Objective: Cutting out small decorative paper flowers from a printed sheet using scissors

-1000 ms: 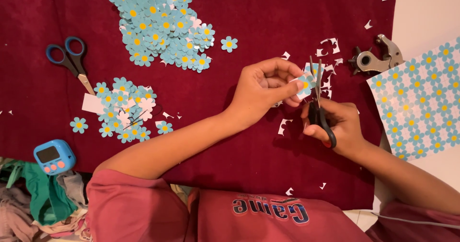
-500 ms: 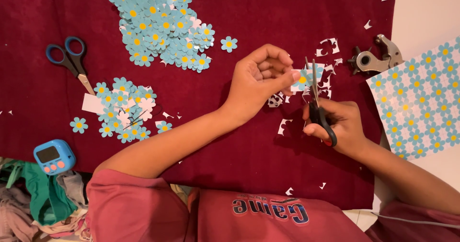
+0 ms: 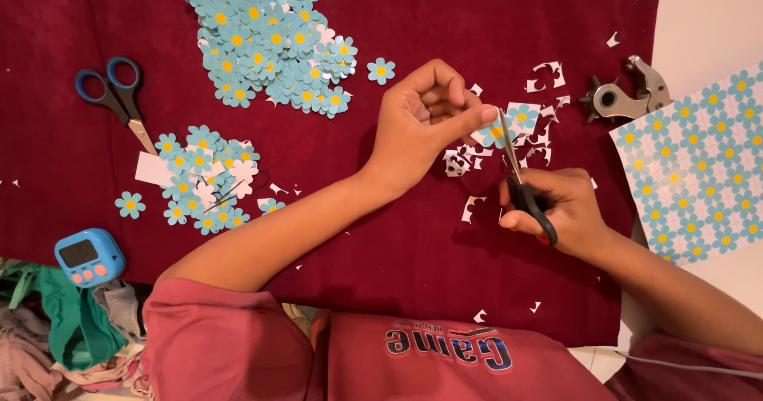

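Paper flower (image 3: pixel 494 133) was pinched in left hand (image 3: pixel 421 119) fingers, held up so black-handled scissors (image 3: pixel 524 185), right hand (image 3: pixel 560 210) fingers through the loops, could trim its edge.

A dark red cloth (image 3: pixel 445 290) is covering most of the frame, a white surface (image 3: pixel 699 27) is showing at the upper right and lower right, and crumpled fabrics (image 3: pixel 56 345) are lying at the lower left, evenly lit.
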